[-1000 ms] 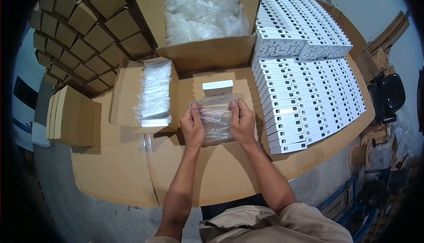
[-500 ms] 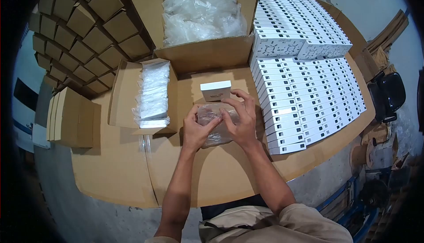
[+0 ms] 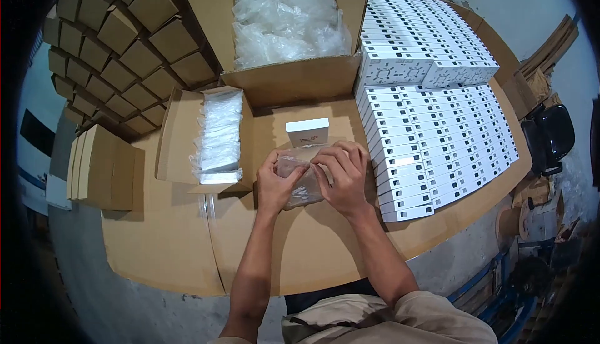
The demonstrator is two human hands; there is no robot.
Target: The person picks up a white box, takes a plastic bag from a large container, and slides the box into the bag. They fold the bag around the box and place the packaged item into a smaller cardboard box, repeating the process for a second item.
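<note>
A clear plastic bag (image 3: 301, 189) hangs between my two hands, low over the cardboard-covered table. My left hand (image 3: 276, 180) pinches its left upper edge between thumb and fingers. Close beside it, my right hand (image 3: 342, 175) grips the bag's edge with thumb and fingertips. Just beyond my fingers a small white box (image 3: 307, 133) stands on its edge, with reddish print on the side facing me; its lower part is partly hidden by the bag and my right hand.
An open carton (image 3: 178, 134) at left holds a row of bagged white boxes (image 3: 220, 131). Behind stands a large carton (image 3: 294, 84) of loose plastic bags (image 3: 287, 22). Stacked white boxes (image 3: 437, 150) fill the right side. Brown cartons (image 3: 103, 166) stand at far left.
My right hand has come away from the white box's lower right corner, its fingers now curled at the bag's edge. My left hand keeps its pinch. The white box still stands upright.
</note>
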